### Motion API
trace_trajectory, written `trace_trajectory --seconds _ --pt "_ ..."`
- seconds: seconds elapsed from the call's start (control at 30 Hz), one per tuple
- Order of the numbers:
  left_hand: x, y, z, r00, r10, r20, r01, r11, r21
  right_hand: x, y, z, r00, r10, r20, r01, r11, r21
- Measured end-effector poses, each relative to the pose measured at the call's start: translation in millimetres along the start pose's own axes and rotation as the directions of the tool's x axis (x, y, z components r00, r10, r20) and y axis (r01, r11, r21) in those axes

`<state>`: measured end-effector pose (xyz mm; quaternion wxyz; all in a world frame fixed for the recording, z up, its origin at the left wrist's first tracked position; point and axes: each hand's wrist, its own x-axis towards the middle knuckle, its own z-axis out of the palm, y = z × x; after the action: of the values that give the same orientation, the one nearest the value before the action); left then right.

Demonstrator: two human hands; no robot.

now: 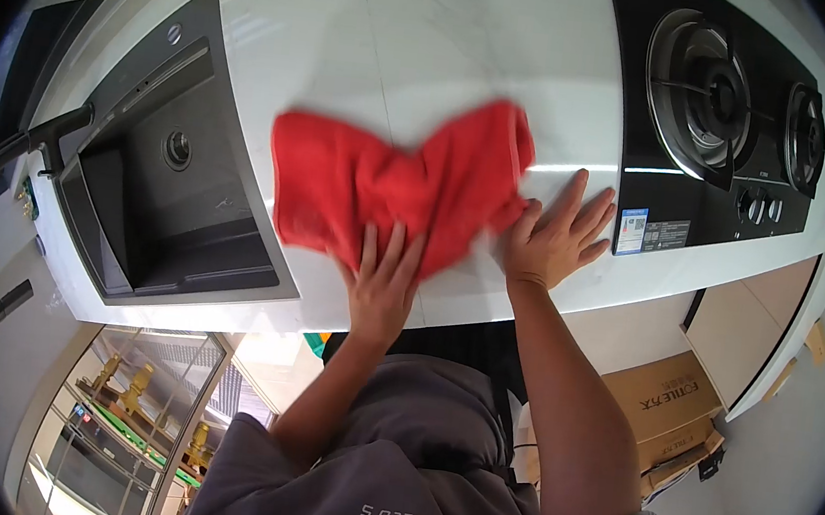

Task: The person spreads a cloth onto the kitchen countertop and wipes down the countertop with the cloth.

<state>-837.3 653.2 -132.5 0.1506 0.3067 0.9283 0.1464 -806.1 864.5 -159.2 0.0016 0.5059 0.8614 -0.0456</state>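
Note:
A red cloth (395,187) lies spread and wrinkled on the white countertop (514,52), between the sink and the gas stove. My left hand (382,279) rests on the cloth's near edge, fingers stretched out and pressing on it rather than wrapped round it. To the right, my right hand (561,235) lies flat on the bare counter with its fingers spread. Its thumb side is at the cloth's right edge; whether they touch I cannot tell. The lower right edge of the cloth is slightly blurred.
A dark sink (164,186) with a black faucet (63,135) is set into the counter at left. The black gas stove (714,118) stands at right, a label (630,230) on its corner. Below are an open drawer (752,328) and a cardboard box (664,395).

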Motion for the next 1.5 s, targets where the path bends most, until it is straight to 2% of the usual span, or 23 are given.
trace_trajectory --seconds 0.07,0.17,0.23,0.37,0.43,0.5,0.57,0.7,0.8,0.83,0.93,1.03,1.17,1.23,1.27,1.33,1.4,1.47,1.5 --pt "-13.7 -5.1 2.3 1.0 0.029 -0.009 -0.029 0.999 -0.014 -0.1 1.4 -0.7 1.0 0.002 -0.003 -0.002 1.0 -0.013" --pt "8.8 -15.2 -10.1 0.998 0.05 0.024 -0.05 0.998 -0.033 -1.1 2.2 1.1 1.0 -0.003 -0.002 0.003 1.0 -0.007" --pt "63.7 -18.3 -20.1 1.0 0.023 0.018 -0.025 0.997 0.076 -1.7 4.1 2.3 1.0 -0.016 -0.016 0.016 1.0 0.002" --pt "199.3 -30.4 -34.8 0.964 0.139 -0.228 -0.107 0.983 0.147 -0.4 2.4 0.6 1.0 0.015 0.003 -0.015 1.0 0.018" --pt "267.1 -30.9 -45.6 0.951 0.157 -0.267 -0.123 0.983 0.137 -1.2 2.8 -0.4 1.0 0.005 0.0 -0.005 0.999 0.031" --pt "330.2 -27.7 -58.8 0.968 0.121 -0.218 -0.123 0.992 0.005 -1.6 2.6 -1.2 1.0 0.008 0.012 -0.008 1.0 0.009" --pt "358.5 -22.6 -68.3 0.974 0.114 -0.197 -0.125 0.991 -0.043 -1.1 1.6 0.0 1.0 -0.005 -0.013 0.006 1.0 0.014" --pt "340.6 -29.3 -53.0 0.948 0.165 -0.271 -0.175 0.984 -0.014 -1.8 1.5 0.8 1.0 -0.004 -0.013 0.004 1.0 0.016" --pt "264.6 -39.3 -24.9 0.892 0.242 -0.383 -0.249 0.968 0.032 -2.7 2.5 1.2 1.0 -0.005 -0.006 0.005 1.0 -0.009" --pt "224.9 -34.5 -20.2 0.908 0.236 -0.346 -0.221 0.972 0.083 -2.5 2.7 2.0 1.0 -0.009 -0.014 0.008 1.0 -0.017" --pt "101.4 -18.7 -8.9 0.986 0.118 -0.115 -0.114 0.993 0.044 -0.9 2.0 1.5 1.0 -0.005 -0.01 0.004 1.0 -0.017" --pt "-13.0 -15.9 -2.0 0.993 0.031 0.117 -0.033 0.999 0.014 -0.1 0.3 -1.3 1.0 0.008 -0.002 -0.008 1.0 -0.008" --pt "-36.7 -20.5 -15.9 0.98 0.066 0.189 -0.06 0.998 -0.036 -0.5 0.0 -1.3 1.0 0.009 0.003 -0.009 1.0 -0.011" --pt "-3.9 -28.8 -20.4 0.98 0.095 0.173 -0.116 0.986 0.115 -1.4 -1.8 -3.3 1.0 0.004 -0.003 -0.004 1.0 -0.006" --pt "19.5 -34.5 -19.5 0.981 0.045 0.188 -0.067 0.991 0.113 -0.6 -2.2 -3.8 1.0 -0.003 -0.009 0.003 1.0 -0.005" --pt "89.9 -34.2 -35.0 0.992 0.004 0.123 -0.025 0.985 0.171 -0.3 1.4 1.2 1.0 0.003 -0.001 -0.003 1.0 -0.012" --pt "166.5 -41.2 -37.7 0.992 0.052 -0.117 -0.028 0.98 0.199 -1.1 3.5 1.2 1.0 0.007 0.004 -0.007 1.0 -0.017" --pt "246.2 -46.6 -43.4 0.943 0.068 -0.327 -0.021 0.989 0.145 -1.1 2.9 1.0 1.0 0.013 0.001 -0.013 1.0 -0.013" --pt "281.1 -49.3 -49.3 0.929 0.079 -0.361 -0.027 0.989 0.145 -1.1 2.5 1.1 1.0 0.013 0.0 -0.013 1.0 -0.008"
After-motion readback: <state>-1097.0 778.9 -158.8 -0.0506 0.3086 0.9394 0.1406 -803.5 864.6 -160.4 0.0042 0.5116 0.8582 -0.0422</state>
